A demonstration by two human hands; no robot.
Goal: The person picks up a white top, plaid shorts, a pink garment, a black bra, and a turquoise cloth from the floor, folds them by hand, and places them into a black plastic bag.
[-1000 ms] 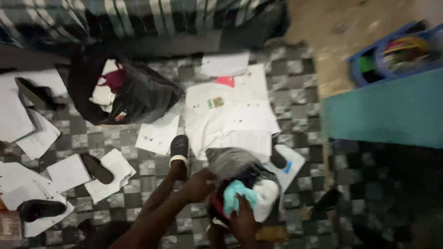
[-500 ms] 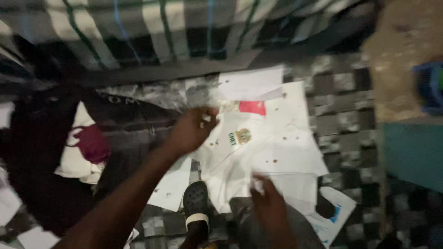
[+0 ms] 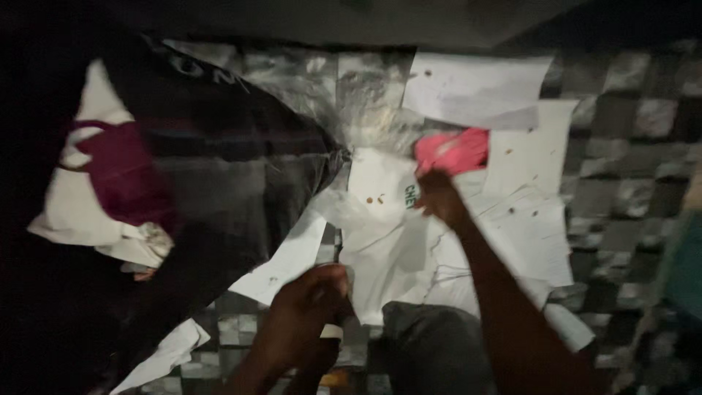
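Since half a second ago your view has dropped closer to the floor, and your hands have traded places on the cloth: your right hand (image 3: 439,196) has moved up to the top of the white garment (image 3: 387,241), while your left hand (image 3: 307,300) has pulled back to the garment's near edge.

Your right hand now sits at the garment's upper part, just below the pink patch (image 3: 453,150) at its collar end. The fingers are bunched down onto the white fabric, pinching it beside a small green mark. Your left hand is curled at the lower left corner of the garment, fingers closed; it looks to be gripping the cloth's edge there, though the blur and dim light make it hard to be sure what exactly lies inside the fist.

The white garment lies spread flat on the checked floor (image 3: 629,146), in the middle of your view, between your two hands. A few small brown specks dot it. A white sheet of paper (image 3: 475,91) lies just beyond the pink patch, overlapping the garment's far end, and more white paper (image 3: 285,260) lies at its left edge, slanting down toward you.

To your left, a black bag (image 3: 219,175) lies open on the floor, its edge touching the garment's upper left corner. A white cloth with a dark red shape (image 3: 110,175) shows in its mouth. A grey cloth (image 3: 431,344) sits bunched just below the garment, between your forearms.
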